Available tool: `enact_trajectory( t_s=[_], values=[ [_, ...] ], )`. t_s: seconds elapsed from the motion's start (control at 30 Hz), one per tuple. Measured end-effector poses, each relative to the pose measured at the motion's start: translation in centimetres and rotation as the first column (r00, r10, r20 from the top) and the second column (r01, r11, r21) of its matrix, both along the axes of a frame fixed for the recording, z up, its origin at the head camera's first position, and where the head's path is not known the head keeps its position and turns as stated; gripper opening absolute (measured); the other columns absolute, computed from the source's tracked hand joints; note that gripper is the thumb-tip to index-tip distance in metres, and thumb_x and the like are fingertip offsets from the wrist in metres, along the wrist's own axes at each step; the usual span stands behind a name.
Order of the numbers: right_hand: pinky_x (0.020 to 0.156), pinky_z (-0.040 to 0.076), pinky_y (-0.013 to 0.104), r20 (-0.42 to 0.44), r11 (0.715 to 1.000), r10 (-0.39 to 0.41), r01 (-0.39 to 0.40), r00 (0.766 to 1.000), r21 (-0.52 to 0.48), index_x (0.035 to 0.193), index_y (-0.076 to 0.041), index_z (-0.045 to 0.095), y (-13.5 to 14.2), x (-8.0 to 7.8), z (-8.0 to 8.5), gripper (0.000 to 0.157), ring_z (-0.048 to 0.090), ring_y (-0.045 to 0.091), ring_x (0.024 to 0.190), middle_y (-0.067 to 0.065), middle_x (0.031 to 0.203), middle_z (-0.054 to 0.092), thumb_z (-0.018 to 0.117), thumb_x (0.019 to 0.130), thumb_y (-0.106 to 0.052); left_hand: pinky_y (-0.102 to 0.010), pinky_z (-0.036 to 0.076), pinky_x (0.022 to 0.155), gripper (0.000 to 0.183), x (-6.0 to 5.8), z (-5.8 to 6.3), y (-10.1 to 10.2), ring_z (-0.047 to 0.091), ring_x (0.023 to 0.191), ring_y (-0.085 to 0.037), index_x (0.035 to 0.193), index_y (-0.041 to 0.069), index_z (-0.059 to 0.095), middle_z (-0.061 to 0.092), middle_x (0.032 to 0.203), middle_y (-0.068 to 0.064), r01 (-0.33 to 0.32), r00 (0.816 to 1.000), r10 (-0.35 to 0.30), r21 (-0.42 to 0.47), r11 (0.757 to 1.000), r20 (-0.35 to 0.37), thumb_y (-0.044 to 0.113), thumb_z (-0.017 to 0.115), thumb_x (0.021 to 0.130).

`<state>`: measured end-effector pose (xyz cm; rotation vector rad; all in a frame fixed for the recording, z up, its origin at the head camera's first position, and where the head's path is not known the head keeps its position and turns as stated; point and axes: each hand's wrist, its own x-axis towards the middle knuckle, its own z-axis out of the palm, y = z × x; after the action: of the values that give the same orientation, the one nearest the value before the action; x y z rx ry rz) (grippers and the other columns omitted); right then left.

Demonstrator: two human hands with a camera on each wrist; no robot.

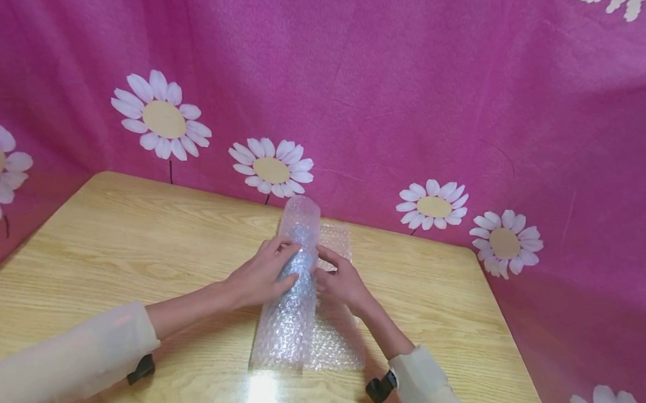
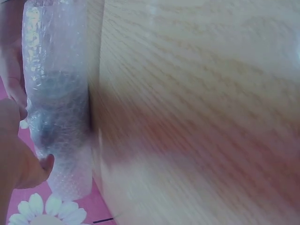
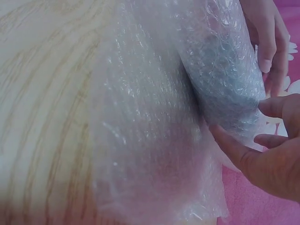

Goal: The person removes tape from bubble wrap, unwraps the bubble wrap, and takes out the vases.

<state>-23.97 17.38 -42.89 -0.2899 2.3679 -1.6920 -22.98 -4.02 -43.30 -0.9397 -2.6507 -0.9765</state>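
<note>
A roll of clear bubble wrap point(image 1: 288, 333) lies lengthwise on the table, with a bluish thing inside that shows only blurred through the layers. My left hand point(image 1: 261, 274) rests on the roll's left side, thumb and fingers spread apart along it. On the opposite side, my right hand point(image 1: 341, 281) touches the roll with extended fingers. The right wrist view shows that hand's fingertips point(image 3: 222, 136) at the crease where the roll meets the flat part of the wrap point(image 3: 140, 122). In the left wrist view one left fingertip point(image 2: 48, 161) lies against the wrapped roll point(image 2: 58, 89).
The flat end of the wrap extends right of the roll across the wood-grain table point(image 1: 433, 292). A pink curtain point(image 1: 361, 94) with large white daisies hangs close behind the table's back edge and along both sides. The roll's far end reaches nearly to that back edge.
</note>
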Motion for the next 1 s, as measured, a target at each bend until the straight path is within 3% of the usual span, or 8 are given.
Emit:
enact_trajectory(
  t_s=[0.1, 0.27, 0.5, 0.73, 0.87, 1.0],
  values=[
    [0.073, 0.060, 0.040, -0.007, 1.000, 0.001, -0.001, 1.000, -0.006, 0.150, 0.001, 0.041, 0.0, 0.0, -0.2, 0.056, 0.067, 0.019, 0.082, 0.025, 0.146, 0.046, 0.058, 0.097, -0.002, -0.050, 0.044, 0.104, 0.062, 0.0, -0.2, 0.2, 0.040, 0.131, -0.036, 0.145, -0.002, 0.047, 0.041, 0.144, -0.021, -0.049, 0.998, 0.047, 0.051, 0.997, 0.050, 0.022, 0.068, 0.092],
    [0.062, 0.054, 0.031, -0.010, 1.000, 0.002, -0.002, 1.000, -0.010, 0.150, 0.001, 0.041, -0.2, 0.0, -0.2, 0.056, 0.061, 0.016, 0.071, 0.023, 0.144, 0.049, 0.058, 0.097, -0.002, -0.054, 0.042, 0.105, 0.066, -0.2, -0.4, 0.5, 0.040, 0.131, -0.038, 0.145, 0.001, 0.047, 0.038, 0.146, -0.025, -0.080, 0.992, 0.068, 0.113, 0.990, 0.102, 0.026, 0.072, 0.090],
    [0.056, 0.048, 0.027, 0.018, 1.000, 0.004, -0.003, 1.000, -0.016, 0.150, 0.000, 0.041, -0.8, 0.2, 0.3, 0.056, 0.056, 0.013, 0.065, 0.020, 0.140, 0.052, 0.057, 0.097, 0.001, -0.056, 0.044, 0.102, 0.073, -0.3, -0.4, 0.8, 0.040, 0.131, -0.040, 0.147, 0.004, 0.047, 0.036, 0.148, -0.024, -0.102, 0.988, 0.093, 0.066, 0.993, 0.124, 0.035, 0.074, 0.087],
    [0.064, 0.056, 0.031, -0.015, 1.000, -0.003, 0.004, 1.000, 0.023, 0.149, 0.001, 0.042, -1.2, 0.3, 0.3, 0.055, 0.064, 0.012, 0.076, 0.021, 0.144, 0.050, 0.060, 0.097, -0.001, -0.057, 0.045, 0.100, 0.074, -0.1, -0.5, 0.2, 0.041, 0.132, -0.039, 0.148, 0.006, 0.046, 0.035, 0.150, -0.023, -0.115, 0.983, 0.104, 0.071, 0.991, 0.149, 0.035, 0.075, 0.087],
    [0.067, 0.059, 0.035, -0.059, 0.996, -0.027, 0.032, 0.998, 0.077, 0.148, -0.001, 0.045, -1.6, 0.5, 0.4, 0.055, 0.069, 0.021, 0.086, 0.019, 0.143, 0.051, 0.063, 0.096, -0.003, -0.057, 0.045, 0.101, 0.074, -0.1, -0.6, 0.0, 0.041, 0.132, -0.038, 0.148, 0.006, 0.045, 0.036, 0.149, -0.023, -0.123, 0.980, 0.107, 0.089, 0.988, 0.168, 0.033, 0.075, 0.087],
    [0.072, 0.060, 0.036, -0.161, 0.986, -0.012, 0.039, 0.987, 0.164, 0.146, -0.002, 0.048, -1.9, 0.6, 0.5, 0.054, 0.070, 0.032, 0.097, 0.020, 0.141, 0.053, 0.066, 0.095, -0.006, -0.056, 0.043, 0.103, 0.073, 0.0, -0.6, -0.2, 0.042, 0.132, -0.038, 0.148, 0.005, 0.045, 0.038, 0.147, -0.022, -0.132, 0.979, 0.112, 0.109, 0.985, 0.173, 0.031, 0.074, 0.087]
  ],
)
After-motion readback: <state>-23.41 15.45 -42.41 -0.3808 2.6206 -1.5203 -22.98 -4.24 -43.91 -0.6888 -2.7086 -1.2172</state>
